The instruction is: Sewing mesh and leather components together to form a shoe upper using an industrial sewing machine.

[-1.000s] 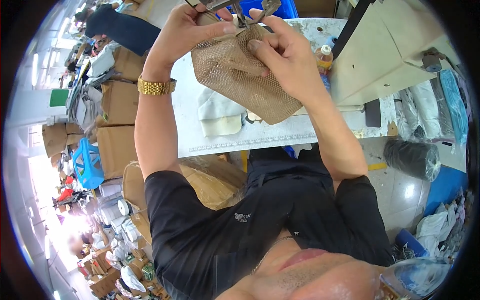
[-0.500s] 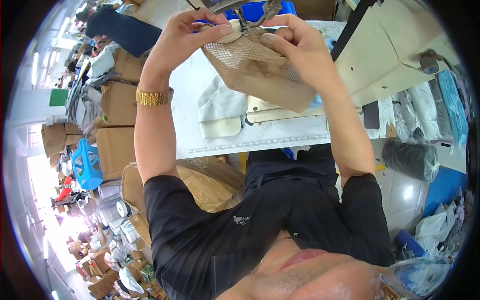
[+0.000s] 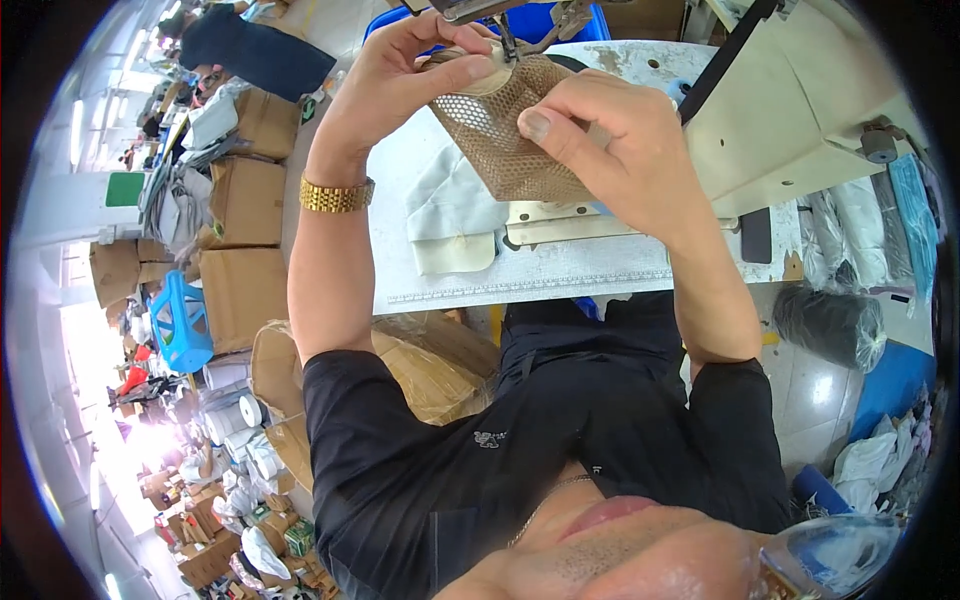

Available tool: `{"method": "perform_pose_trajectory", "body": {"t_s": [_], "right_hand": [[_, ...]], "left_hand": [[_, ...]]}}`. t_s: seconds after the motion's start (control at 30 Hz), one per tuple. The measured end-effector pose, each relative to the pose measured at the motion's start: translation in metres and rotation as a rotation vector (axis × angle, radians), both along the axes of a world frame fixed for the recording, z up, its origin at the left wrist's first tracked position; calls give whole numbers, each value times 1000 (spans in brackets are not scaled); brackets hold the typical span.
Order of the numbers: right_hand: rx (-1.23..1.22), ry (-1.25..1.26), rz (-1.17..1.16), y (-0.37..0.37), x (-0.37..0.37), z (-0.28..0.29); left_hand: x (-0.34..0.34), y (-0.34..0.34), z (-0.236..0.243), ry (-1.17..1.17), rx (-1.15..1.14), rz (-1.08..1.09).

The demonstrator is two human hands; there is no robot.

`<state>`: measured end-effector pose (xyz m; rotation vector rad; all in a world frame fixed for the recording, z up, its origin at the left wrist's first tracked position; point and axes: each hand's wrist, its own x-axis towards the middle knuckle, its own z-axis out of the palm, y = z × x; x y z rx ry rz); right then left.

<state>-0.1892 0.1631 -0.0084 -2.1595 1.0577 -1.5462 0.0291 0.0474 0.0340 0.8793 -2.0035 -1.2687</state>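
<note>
A piece of tan mesh fabric (image 3: 535, 165) hangs over the front of the sewing machine (image 3: 790, 110), its upper part under the presser foot (image 3: 509, 45). With thumb and fingers, my left hand (image 3: 395, 90) pinches the fabric's cream-coloured edge (image 3: 485, 78) just left of the foot. My right hand (image 3: 630, 145) is closed on the mesh to the right and nearer to me, its thumb lying on top. Part of the fabric is hidden behind that hand.
Pale fabric pieces (image 3: 455, 215) lie on the white table (image 3: 540, 285), left of the machine's base. A blue bin (image 3: 590, 22) stands behind. Cardboard boxes (image 3: 243, 203) and a blue stool (image 3: 182, 322) are at left, where another person (image 3: 250, 52) bends over. Wrapped rolls (image 3: 830, 325) lie at right.
My right hand has shifted down from beside the presser foot and now grips the mesh lower. The mesh is drawn up and hangs shorter. My left hand keeps its pinch near the foot.
</note>
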Motion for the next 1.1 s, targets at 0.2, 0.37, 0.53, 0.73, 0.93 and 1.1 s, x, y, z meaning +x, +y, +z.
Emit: {"method": "perform_pose_trajectory", "body": {"t_s": [0.2,0.37,0.53,0.73,0.93,1.1], "right_hand": [[68,-160,-13,-4,4,-8],[179,-254,-53,-7,7,-8],[261,-239,-101,-19,12,-8],[329,-317,-38,-24,9,-8],[436,-357,-38,-20,12,6],[372,-412,-65,-23,11,3]], "left_hand": [[15,-12,-17,14,165,119],[-2,19,-3,119,-79,-2],[-8,-6,-21,627,-307,-554],[-4,21,-6,90,-114,74],[-5,14,-15,24,-227,130],[-9,25,-13,109,-214,121]]}}
